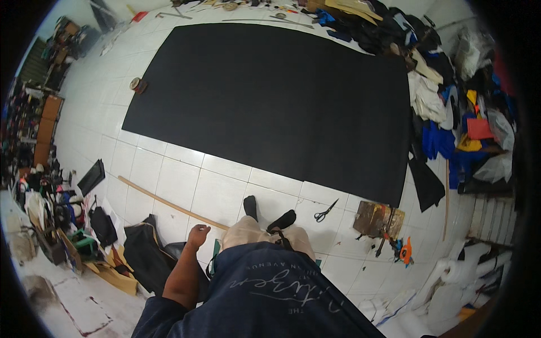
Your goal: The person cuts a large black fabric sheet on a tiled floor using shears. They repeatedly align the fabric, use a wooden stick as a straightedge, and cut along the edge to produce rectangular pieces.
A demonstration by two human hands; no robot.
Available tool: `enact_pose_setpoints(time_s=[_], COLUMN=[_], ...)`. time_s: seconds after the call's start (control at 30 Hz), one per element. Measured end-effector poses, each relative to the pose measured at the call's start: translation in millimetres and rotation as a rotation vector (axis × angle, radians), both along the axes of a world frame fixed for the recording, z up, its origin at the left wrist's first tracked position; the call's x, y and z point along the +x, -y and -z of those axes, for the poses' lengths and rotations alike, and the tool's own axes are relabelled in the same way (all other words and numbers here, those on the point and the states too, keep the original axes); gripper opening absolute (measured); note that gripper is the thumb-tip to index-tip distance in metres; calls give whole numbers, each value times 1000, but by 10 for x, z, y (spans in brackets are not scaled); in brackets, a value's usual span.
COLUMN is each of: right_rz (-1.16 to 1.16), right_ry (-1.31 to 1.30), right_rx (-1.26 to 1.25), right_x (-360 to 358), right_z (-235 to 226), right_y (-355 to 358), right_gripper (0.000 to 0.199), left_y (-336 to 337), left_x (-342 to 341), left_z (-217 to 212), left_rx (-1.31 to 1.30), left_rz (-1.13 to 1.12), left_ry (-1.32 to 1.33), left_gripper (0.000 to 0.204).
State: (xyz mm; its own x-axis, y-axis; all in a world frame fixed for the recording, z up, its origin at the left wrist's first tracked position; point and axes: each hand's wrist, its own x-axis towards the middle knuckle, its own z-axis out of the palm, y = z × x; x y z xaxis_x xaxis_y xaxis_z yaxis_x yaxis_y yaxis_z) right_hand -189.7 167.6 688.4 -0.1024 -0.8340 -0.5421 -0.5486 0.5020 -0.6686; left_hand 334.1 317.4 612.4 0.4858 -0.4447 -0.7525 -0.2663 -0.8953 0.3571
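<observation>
A large black sheet (265,107) lies spread flat on the tiled floor in front of my feet. My left hand (196,236) hangs beside my left leg with its fingers curled in, and nothing shows in it. Just beyond that hand, a long wooden stick (163,204) lies slantwise on the floor, apart from the fingers as far as I can tell. Black-handled scissors (326,211) rest on the tiles between my right foot and the sheet's near edge. Only part of my right arm (470,324) shows at the lower right; its hand is out of view.
A round tape-like roll (138,85) sits at the sheet's left edge. A worn box (372,219) with an orange tool (405,250) beside it stands at its near right corner. Heaped cloth (431,96) lines the right; black material (146,250) lies left of me.
</observation>
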Motion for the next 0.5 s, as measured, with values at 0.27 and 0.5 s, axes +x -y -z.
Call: enact_pose_setpoints(time_s=[0.27,0.5], right_rz=[-225,-359], right_ry=[-60,-272], right_rx=[-295,-756], right_x=[344,464], right_z=[-1136,-2819], right_y=[774,1136], right_gripper=[30,32], left_y=[314,558], left_x=[-121,422], left_z=[-180,-94], left_rx=[-178,-204], left_rz=[3,62], left_ry=[-53,-81], left_gripper=[46,49])
